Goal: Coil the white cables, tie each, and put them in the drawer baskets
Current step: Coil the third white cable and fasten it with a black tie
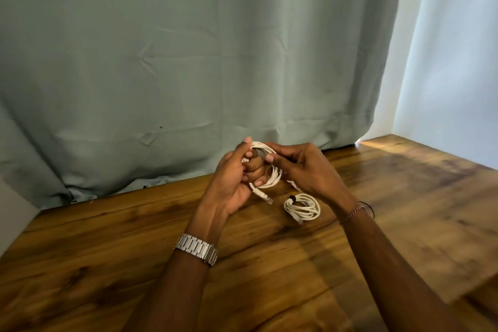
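A white cable (272, 178) is wound in loops and held above the wooden table (107, 250) between both hands. My left hand (237, 178) grips the loops, fingers curled through them, and one connector end hangs down below it. My right hand (301, 167) pinches the top of the same coil with thumb and forefinger. A second white cable (302, 207) lies coiled on the table just below my right hand, bound by a dark tie at its upper left. No drawer or basket is in view.
A grey-green curtain (161, 62) hangs along the table's far edge, with a lighter curtain (452, 48) at the right. A metal watch (196, 248) is on my left wrist and thin bracelets on my right.
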Tool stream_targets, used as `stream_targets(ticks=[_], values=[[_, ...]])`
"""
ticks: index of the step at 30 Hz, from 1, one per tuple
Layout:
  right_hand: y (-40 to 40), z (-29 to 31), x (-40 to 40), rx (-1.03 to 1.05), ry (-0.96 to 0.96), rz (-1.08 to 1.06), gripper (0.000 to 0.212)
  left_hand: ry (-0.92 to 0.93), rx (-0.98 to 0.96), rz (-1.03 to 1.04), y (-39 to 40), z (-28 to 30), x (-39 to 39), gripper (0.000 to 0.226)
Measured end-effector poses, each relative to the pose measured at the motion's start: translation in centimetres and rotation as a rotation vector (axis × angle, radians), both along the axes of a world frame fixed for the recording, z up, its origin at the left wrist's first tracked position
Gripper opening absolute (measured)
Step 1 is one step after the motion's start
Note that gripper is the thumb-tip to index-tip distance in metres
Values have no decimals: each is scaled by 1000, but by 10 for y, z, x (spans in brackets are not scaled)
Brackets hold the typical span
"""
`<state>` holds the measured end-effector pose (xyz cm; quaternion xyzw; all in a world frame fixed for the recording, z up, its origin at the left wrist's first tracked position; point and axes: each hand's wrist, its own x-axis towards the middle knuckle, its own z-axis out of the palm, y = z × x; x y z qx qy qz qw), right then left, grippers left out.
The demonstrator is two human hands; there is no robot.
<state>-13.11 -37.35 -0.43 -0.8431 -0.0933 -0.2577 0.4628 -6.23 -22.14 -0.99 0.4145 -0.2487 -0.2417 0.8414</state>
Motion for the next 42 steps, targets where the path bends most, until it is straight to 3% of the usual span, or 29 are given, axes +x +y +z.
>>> stream_targets(ticks=[4, 7, 10, 13, 16, 21, 27, 30, 33, 36, 39, 42], values=[[-37, -8, -18, -136, 124, 41, 41, -26, 51, 61, -30, -10, -10, 37], [-75, -15, -30, -157, 129, -84, 49, -4, 70, 51, -48, -17, -12, 38], [-117, -30, -39, -249, 179, -299, 38, 5, 99, 44, -59, -23, -12, 37], [-146, -52, -43, -361, 360, -349, 11, 17, 106, 51, -68, -29, -15, 37], [-151, -72, -48, -508, 564, -281, 12, 3, 116, 54, -76, -33, -18, 37], [-149, -97, -45, -565, 578, -319, 19, -42, 132, 51, -79, -35, -23, 40], [-148, -112, -36, -597, 481, -336, 7, -81, 127, 64, -74, -37, -19, 41], [-142, -108, -31, -505, 260, -347, 5, -100, 142, 74, -66, -35, -18, 41], [-113, -77, -31, -338, -63, -336, 6, -124, 165, 92, -53, -30, -15, 42], [-72, -31, -32, -308, -288, -279, 10, -154, 179, 127, -36, -22, -11, 41], [-32, 5, -27, -301, -378, -197, 6, -200, 208, 182, -12, -13, -5, 43], [5, 30, -16, -321, -399, -117, 23, -244, 244, 261, 16, -6, 3, 44]])
